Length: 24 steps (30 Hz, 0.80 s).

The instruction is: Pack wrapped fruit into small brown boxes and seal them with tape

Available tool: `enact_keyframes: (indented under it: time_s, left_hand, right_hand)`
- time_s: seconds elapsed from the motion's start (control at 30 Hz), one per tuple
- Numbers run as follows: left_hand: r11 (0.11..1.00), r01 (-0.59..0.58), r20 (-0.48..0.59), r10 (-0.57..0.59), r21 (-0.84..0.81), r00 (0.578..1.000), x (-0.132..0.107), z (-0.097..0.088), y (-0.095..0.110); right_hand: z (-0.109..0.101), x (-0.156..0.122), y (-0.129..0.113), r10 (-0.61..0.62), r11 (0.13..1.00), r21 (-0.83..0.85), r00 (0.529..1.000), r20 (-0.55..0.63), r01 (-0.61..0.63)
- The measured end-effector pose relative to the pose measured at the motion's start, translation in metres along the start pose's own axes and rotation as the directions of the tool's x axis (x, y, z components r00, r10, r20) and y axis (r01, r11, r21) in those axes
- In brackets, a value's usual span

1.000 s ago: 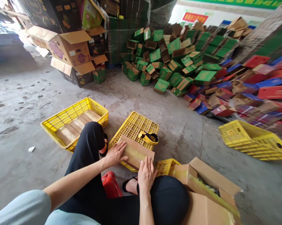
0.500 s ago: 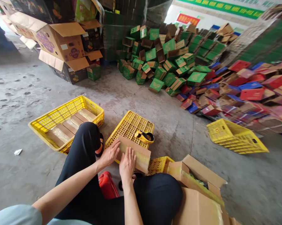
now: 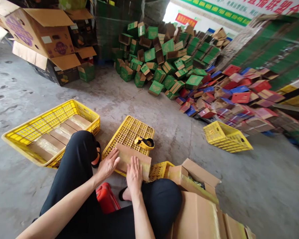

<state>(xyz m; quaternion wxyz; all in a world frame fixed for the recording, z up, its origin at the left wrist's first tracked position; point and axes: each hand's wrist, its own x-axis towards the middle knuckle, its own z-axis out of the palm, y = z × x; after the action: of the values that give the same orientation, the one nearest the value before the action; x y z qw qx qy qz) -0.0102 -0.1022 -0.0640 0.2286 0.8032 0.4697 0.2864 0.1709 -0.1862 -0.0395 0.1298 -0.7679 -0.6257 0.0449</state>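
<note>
Plainly, what counts is how the brown carton (image 3: 123, 156) lies to the grips: it sits crosswise beneath and just ahead of them, on the latticed base of an upturned yellow crate (image 3: 125, 129). Its long axis runs from the left grip (image 3: 107, 167) across under the right grip (image 3: 134, 174), slanting so that the right end comes nearer the camera. Of the 2, the right grip is nearer the carton's middle; the left grip reaches only its left end. Both are unclosed: the right grip lies palm down with fingers extended over the top, and the left grip has its fingers outstretched at the end edge, seemingly touching it. Neither is wrapped around anything, and how hard they press I cannot tell. A yellowish sheen, probably tape, shows on the carton just right of the right grip. Beyond the carton, ahead of the right grip and slightly to its right, a yellow-and-black tape dispenser (image 3: 144, 142) rests on the same crate, apart from both grips. Left of the left grip and farther forward stands an open yellow crate (image 3: 8, 137) holding taped cartons (image 3: 64, 130). To the right of the right grip, an open carton (image 3: 178, 176) shows dark contents, too small to identify.
</note>
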Motion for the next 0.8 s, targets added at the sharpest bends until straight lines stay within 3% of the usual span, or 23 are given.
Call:
enact_keyframes:
  time_s: [0.13,0.27,0.4,0.57,0.8]
  left_hand:
    - [0.993,-0.050,0.002,0.050,0.110,0.999,-0.002,0.003,-0.002]
    - [0.974,-0.104,-0.004,0.107,0.200,0.994,-0.005,0.008,0.000]
    - [0.962,-0.133,-0.011,0.139,0.238,0.990,-0.008,0.014,0.008]
    - [0.951,-0.180,0.042,0.175,0.249,0.984,-0.009,0.027,0.028]
    - [0.931,-0.325,0.217,0.288,0.165,0.933,-0.013,0.065,0.086]
  right_hand:
    - [-0.008,-0.013,0.048,0.230,0.973,0.025,0.969,-0.088,-0.228]
    - [0.001,-0.016,0.068,0.389,0.904,0.251,0.909,-0.151,-0.345]
    - [0.004,-0.007,0.075,0.571,0.758,0.413,0.820,-0.046,-0.505]
    - [0.000,0.002,0.081,0.611,0.706,0.454,0.791,-0.005,-0.543]
    - [0.001,0.018,0.092,0.661,0.653,0.457,0.749,0.045,-0.604]
